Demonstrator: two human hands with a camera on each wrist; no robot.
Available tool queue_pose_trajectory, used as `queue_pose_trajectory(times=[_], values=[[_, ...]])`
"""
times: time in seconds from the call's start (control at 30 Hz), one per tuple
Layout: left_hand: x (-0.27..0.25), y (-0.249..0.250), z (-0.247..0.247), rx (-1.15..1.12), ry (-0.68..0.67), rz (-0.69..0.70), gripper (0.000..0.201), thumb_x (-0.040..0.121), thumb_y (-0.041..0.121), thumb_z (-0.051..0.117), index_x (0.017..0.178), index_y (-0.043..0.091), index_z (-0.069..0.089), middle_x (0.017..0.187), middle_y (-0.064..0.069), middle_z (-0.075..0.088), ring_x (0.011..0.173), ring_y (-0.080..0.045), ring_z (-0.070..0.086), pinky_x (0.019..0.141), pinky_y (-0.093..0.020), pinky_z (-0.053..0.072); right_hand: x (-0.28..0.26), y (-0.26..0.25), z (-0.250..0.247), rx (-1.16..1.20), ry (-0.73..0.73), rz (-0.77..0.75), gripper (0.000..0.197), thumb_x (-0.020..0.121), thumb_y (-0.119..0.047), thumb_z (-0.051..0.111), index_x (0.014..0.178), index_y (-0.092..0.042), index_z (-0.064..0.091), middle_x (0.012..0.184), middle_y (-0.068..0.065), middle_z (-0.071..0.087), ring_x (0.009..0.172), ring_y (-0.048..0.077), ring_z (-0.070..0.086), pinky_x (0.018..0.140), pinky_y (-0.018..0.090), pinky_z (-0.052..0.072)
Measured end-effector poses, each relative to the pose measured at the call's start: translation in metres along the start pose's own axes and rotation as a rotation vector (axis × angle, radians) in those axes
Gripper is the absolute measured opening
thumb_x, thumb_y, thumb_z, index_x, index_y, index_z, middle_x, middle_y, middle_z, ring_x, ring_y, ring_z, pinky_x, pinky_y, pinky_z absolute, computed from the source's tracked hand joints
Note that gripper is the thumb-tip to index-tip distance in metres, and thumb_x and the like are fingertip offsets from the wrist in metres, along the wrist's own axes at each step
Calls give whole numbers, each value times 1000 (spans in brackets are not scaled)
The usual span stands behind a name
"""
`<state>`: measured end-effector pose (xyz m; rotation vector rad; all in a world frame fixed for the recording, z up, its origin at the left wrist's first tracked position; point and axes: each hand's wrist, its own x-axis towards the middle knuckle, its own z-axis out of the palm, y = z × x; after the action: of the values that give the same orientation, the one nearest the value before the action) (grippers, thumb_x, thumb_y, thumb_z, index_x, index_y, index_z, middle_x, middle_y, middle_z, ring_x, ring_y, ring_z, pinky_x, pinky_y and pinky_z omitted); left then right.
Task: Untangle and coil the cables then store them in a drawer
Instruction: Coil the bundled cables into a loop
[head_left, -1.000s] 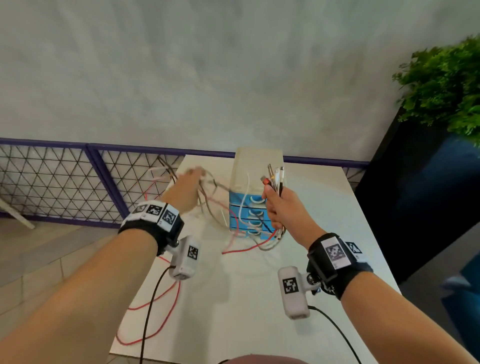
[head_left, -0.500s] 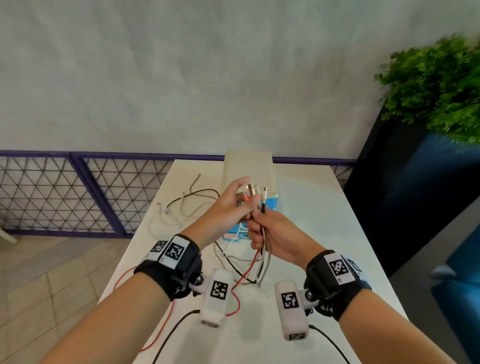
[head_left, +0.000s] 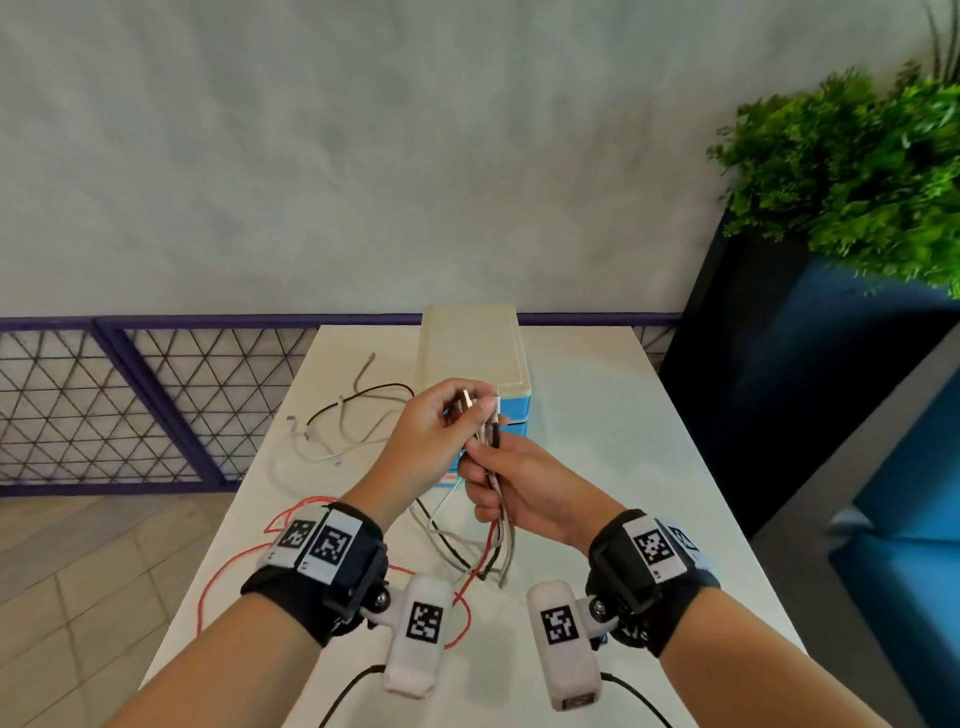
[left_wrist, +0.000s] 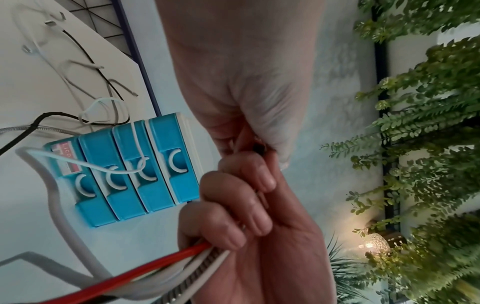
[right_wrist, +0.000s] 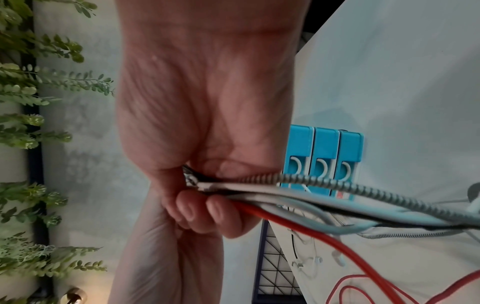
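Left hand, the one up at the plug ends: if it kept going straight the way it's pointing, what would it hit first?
Most likely the drawer unit. The left hand points away from the person, pinching the plug ends just in front of the unit's top blue drawer. Depth is unclear, so the gap can't be judged.

On the table (head_left: 623, 467), toward its far edge: drawer unit (head_left: 470, 353). Left of the unit, flat on the table: loose cables (head_left: 332, 441). In front of the unit, above the table: left hand (head_left: 421, 441) and right hand (head_left: 524, 488), touching, left above right, both around a cable bundle (head_left: 491, 441). Below the hands, down to the table: bundle's free lengths. Behind the table: railing (head_left: 130, 395) and wall. Right of the table: plant (head_left: 857, 171).
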<state>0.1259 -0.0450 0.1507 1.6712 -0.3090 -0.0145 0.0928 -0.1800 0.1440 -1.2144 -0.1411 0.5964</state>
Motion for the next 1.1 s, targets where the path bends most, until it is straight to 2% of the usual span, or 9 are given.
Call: queue_pose_trajectory(times=[0.17,0.27,0.37,0.47,0.57,0.63,0.73,0.9,1.1], values=[[-6,3,0,-21,39,-37,22,95,30,51,98,16,66,94,-22,67,91,-35,66,86,-42,52,5,1,6,0,-26,20,9,103,-18,39,96,-18,43,66,-2,39,48,8,35,47,19,31],[-8,4,-3,83,18,63,19,93,23,57,107,30,65,92,-17,66,88,-31,64,82,-38,55,7,-1,9,-27,-34,25,10,102,-14,39,107,-20,45,65,-2,39,48,8,34,47,20,29],[-4,6,-6,76,18,34,16,93,16,54,99,23,67,90,-11,70,85,-30,68,77,-41,57,10,-5,11,-20,-39,19,19,101,-11,39,114,-25,42,63,-1,39,47,10,36,47,22,29],[-3,11,-5,-9,41,21,14,96,14,50,101,12,63,91,-1,70,82,-17,71,65,-24,57,14,-10,14,-68,-12,-13,12,102,-12,35,96,-17,44,58,-2,39,46,10,39,48,22,34],[-6,7,5,-94,72,-150,32,98,40,37,107,13,52,66,2,59,50,-17,57,57,-36,54,23,-13,13,-94,96,-113,28,104,-22,39,79,-14,48,54,-4,43,45,11,43,49,22,40],[-11,2,8,-177,-51,-251,50,95,53,23,93,11,49,61,0,52,55,-18,57,77,-48,56,28,-20,10,-144,222,-194,33,102,-30,41,74,-15,51,53,-6,46,46,10,47,51,24,43],[-26,3,9,-46,-373,-243,58,96,53,9,89,21,57,82,-10,63,82,-26,68,91,-39,53,29,-33,2,-345,353,-312,26,103,-25,39,84,-12,54,62,-2,55,51,4,55,56,16,47],[-28,-7,11,31,-448,-213,48,99,45,24,71,14,47,61,-3,41,56,-14,45,67,-27,41,35,-27,0,-270,341,-320,28,103,-28,38,89,-10,53,72,6,65,68,12,66,72,22,53],[-25,-8,9,-54,-465,-257,49,101,43,26,68,15,48,58,-2,36,54,-14,34,59,-23,36,37,-24,3,230,279,-287,27,103,-34,39,87,-13,47,55,-3,38,39,9,38,38,20,40]])
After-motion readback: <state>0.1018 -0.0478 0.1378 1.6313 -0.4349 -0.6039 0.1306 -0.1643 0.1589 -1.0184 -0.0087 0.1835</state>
